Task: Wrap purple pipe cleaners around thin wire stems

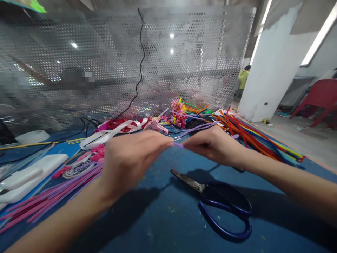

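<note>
My left hand (131, 158) and my right hand (210, 144) meet above the blue table (163, 218), fingertips pinched together on a short purple pipe cleaner piece (178, 144). Only a small bit of it shows between the fingers. Blue-handled scissors (223, 207) lie shut on the table just below my right wrist. A bundle of pink and purple pipe cleaners (52, 196) lies under my left forearm. A bundle of mixed-colour pipe cleaners (263, 140) lies behind my right forearm.
A perforated metal screen (131, 70) stands along the table's far edge, with a black cable (139, 70) hanging down it. White ribbon (110, 133), pink craft flowers (179, 116) and white plastic trays (26, 175) lie around. A red chair (318, 98) and a distant person (243, 79) are at right.
</note>
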### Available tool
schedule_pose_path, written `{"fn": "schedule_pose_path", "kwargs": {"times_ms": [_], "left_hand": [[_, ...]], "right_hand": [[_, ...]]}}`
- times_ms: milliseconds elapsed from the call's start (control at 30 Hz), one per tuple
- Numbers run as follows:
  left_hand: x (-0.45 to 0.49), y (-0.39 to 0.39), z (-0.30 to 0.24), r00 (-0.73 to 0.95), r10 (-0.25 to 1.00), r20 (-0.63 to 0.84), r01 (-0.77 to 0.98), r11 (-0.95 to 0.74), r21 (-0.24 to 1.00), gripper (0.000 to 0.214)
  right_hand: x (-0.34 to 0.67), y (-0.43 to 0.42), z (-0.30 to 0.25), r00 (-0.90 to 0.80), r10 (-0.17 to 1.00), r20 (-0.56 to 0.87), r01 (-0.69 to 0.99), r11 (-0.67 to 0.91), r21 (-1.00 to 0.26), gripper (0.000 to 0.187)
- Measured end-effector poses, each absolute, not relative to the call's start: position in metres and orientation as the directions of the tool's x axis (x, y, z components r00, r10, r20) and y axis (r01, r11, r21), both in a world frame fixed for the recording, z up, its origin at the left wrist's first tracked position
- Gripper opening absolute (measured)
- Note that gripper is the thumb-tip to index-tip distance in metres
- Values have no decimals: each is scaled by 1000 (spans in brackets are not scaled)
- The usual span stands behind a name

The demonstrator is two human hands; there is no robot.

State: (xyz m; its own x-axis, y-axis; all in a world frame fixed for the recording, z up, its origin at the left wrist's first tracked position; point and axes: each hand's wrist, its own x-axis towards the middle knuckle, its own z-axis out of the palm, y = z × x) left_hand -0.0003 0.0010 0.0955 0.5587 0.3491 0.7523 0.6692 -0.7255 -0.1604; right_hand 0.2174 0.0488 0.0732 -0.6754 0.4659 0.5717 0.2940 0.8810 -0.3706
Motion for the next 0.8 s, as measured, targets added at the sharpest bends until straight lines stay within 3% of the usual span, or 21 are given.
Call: {"fn": "schedule_pose_path", "kwargs": {"times_ms": [100,200,267,333,400,467,567,667,733,800], "left_hand": [[-7,15,100,491,538,685,675,-733,91,11],[-5,27,85,455,587,670,578,-766,279,11],[0,25,74,464,494,735,534,-818,212,8],[4,16,69,516,345,784,554,-833,2,9],[4,4,73,594,218,775,598,-764,-243,15],[0,-3,84,629,168,759,642,-664,-384,21],[-9,-1,99,581,232,780,707,-619,-342,19],[-12,11,102,548,315,775,691,-693,-206,13],[-9,15,97,560,337,757,651,-744,-150,10],[-4,14,90,568,322,758,623,-770,-140,10]], "right_hand": [[219,43,82,-812,331,481,190,928,-319,13],[221,38,91,-712,386,587,139,897,-420,11],[220,38,91,-543,518,660,151,834,-531,12],[219,41,86,-378,621,687,202,779,-594,13],[217,44,79,-319,624,713,282,781,-557,11],[216,47,73,-373,549,747,350,830,-435,12],[216,45,71,-582,392,712,291,919,-268,14],[217,37,78,-673,296,677,128,949,-288,9],[217,31,83,-590,374,716,112,916,-386,10],[216,27,85,-401,525,751,188,849,-493,12]]}}
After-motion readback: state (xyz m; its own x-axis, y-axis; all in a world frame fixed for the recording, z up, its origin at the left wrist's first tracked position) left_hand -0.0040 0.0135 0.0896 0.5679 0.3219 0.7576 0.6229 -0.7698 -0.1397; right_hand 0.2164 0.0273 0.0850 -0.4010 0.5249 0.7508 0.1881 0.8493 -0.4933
